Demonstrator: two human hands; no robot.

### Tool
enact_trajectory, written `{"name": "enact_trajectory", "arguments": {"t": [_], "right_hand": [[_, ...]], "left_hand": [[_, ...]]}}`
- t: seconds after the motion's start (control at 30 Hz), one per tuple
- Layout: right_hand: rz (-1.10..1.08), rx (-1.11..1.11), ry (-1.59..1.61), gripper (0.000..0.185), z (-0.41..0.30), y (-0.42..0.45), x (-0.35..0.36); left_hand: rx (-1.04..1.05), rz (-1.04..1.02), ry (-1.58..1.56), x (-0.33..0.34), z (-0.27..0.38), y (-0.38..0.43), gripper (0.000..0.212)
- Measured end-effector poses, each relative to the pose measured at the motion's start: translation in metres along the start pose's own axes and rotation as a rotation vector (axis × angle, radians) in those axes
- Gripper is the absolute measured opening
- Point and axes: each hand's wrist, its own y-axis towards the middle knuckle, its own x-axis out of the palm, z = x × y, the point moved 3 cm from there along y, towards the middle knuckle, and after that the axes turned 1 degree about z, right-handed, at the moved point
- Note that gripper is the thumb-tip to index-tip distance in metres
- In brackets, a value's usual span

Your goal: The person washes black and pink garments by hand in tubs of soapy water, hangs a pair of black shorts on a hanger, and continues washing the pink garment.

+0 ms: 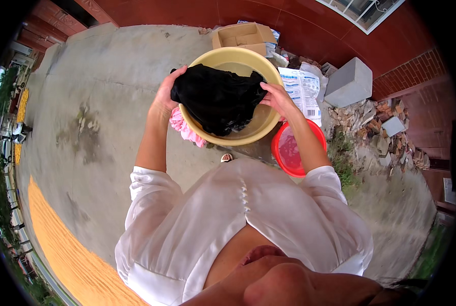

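Observation:
A dark black garment (216, 97) is stretched between my two hands over a round yellow plastic basin (233, 140). My left hand (169, 87) grips its left edge near the basin's left rim, while my right hand (277, 97) pinches its right edge above the opposite rim. Cloudy water (264, 120) shows in the basin around the cloth. The garment hides much of the basin's inside, so I cannot tell how far its lower part dips into the water. Pink cloth (186, 128) lies bunched beside the basin, low on the left.
A red basin (321, 134) with liquid stands below my right forearm. A printed white plastic bag (302, 91) and an open cardboard box (237, 36) are near the yellow basin. Farther right are a grey block (350, 82) and broken bricks (377, 130). Yellow grain (67, 252) covers the concrete lower left.

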Motion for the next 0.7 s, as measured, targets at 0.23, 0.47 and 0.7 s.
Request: {"name": "enact_trajectory", "arguments": {"t": [0.23, 0.47, 0.7], "right_hand": [[-0.032, -0.197, 0.272, 0.032, -0.089, -0.004, 0.047], [-0.038, -0.182, 0.158, 0.024, -0.086, 0.01, 0.067], [-0.319, -0.433, -0.534, 0.034, -0.078, -0.004, 0.166]], "left_hand": [[-0.02, 0.366, 0.863, -0.046, -0.009, 0.006, 0.047], [0.657, 0.057, 0.929, 0.033, -0.069, -0.002, 0.023], [0.311, -0.018, 1.033, 0.024, -0.134, 0.07, 0.043]]}}
